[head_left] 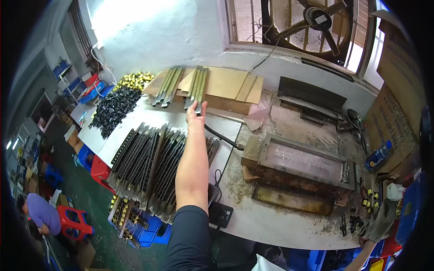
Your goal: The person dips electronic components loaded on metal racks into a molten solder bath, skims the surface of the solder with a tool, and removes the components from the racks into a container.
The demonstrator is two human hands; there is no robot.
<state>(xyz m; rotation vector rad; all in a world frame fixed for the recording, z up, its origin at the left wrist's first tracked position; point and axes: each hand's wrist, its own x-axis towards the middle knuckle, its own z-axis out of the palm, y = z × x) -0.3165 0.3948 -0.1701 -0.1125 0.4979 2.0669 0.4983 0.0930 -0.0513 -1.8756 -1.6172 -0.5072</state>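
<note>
My bare left hand (pixel 196 111) reaches forward across the table. Its fingers close around the near ends of a bundle of long metal strips (pixel 198 88), which lies on flat cardboard (pixel 226 83). Beside it on the left rests a second bundle of similar strips (pixel 169 86). Under my forearm stand close rows of dark toothed strips (pixel 147 167), partly hidden by the arm. At the far right edge is my right hand (pixel 379 221) in a grey work glove, near small yellow-and-black parts (pixel 370 201). How its fingers are set is unclear.
A rectangular metal-framed bath (pixel 307 162) stands right of centre. Piles of black parts (pixel 115 108) and yellow parts (pixel 135 80) lie at the back left. A small black scale (pixel 220 214) and a blue-capped bottle (pixel 379 156) are nearby. Another person (pixel 43 212) sits lower left.
</note>
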